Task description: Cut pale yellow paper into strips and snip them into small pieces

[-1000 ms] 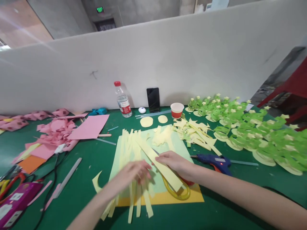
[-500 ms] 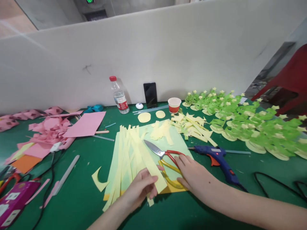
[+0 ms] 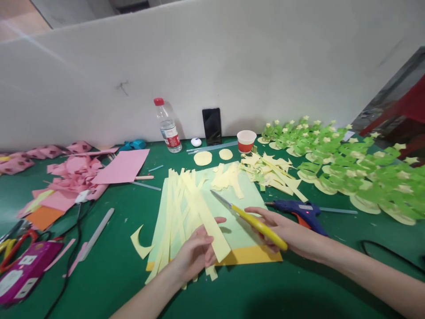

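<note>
Left hand [image 3: 195, 254] pinches yellow strip [image 3: 207, 223], long axis pointing away; right hand [image 3: 295, 234] grips scissors [image 3: 249, 218], blades just right of strip.

We see pale yellow paper strips [image 3: 186, 208] on a light green sheet [image 3: 247, 195] over an orange-yellow card [image 3: 255, 255]. The scissors [image 3: 262, 229] show yellow handles. The glue gun [image 3: 299, 211] is blue, the scraps [image 3: 71, 170] pink, the table [image 3: 126, 283] dark green.
</note>
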The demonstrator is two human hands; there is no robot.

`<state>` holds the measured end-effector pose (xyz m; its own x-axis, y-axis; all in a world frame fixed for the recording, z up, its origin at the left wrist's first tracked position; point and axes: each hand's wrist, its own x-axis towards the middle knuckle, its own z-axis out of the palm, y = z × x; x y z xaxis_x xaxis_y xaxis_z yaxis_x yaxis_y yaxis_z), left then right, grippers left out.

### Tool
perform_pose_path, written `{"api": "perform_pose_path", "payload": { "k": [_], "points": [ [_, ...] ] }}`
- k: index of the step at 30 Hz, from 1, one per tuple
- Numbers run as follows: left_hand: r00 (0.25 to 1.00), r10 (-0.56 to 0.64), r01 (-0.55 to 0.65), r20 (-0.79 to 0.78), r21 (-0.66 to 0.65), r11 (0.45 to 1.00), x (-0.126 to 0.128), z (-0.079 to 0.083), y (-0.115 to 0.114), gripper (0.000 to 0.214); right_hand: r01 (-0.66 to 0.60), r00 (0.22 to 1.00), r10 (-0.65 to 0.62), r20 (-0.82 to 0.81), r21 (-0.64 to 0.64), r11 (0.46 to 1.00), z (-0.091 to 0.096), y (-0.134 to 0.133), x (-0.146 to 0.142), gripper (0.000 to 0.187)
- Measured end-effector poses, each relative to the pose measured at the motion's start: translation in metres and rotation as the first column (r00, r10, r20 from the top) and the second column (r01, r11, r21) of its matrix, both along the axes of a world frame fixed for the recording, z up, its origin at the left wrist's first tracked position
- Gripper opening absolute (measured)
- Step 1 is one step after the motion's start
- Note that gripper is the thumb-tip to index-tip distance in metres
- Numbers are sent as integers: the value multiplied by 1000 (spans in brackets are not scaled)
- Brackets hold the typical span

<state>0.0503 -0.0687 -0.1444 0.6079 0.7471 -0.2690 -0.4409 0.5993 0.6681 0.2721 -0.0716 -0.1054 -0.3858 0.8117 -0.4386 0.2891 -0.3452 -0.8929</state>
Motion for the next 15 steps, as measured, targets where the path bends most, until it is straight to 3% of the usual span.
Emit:
{"api": "perform_pose_path", "payload": {
  "k": [2, 5, 8, 12, 13, 15],
  "points": [
    [1000, -5, 5, 31, -15, 1000, 0, -1, 0, 32, 36, 981, -48, -186, -65, 997, -1, -6, 3, 44],
    [998, -5, 7, 56, -34, 999, 2, 2, 1, 24, 69, 919, -111, -379, -121, 990, -5, -15, 2, 45],
    [998, 27, -25, 49, -39, 999, 5, 10, 6, 18, 80, 879, -155, -450, -182, 980, -4, -16, 4, 42],
    [991, 134, -134, 17, -12, 991, 11, 29, 25, 20, 106, 867, -202, -456, -228, 968, 8, -8, 11, 20],
    [985, 171, -171, 7, -1, 985, 14, 34, 31, 20, 100, 867, -195, -459, -223, 970, 12, -7, 13, 24],
    [963, 269, -268, -6, 25, 963, 20, 44, 45, 19, 46, 863, -133, -487, -187, 981, 20, -4, 15, 50]
  ]
}}
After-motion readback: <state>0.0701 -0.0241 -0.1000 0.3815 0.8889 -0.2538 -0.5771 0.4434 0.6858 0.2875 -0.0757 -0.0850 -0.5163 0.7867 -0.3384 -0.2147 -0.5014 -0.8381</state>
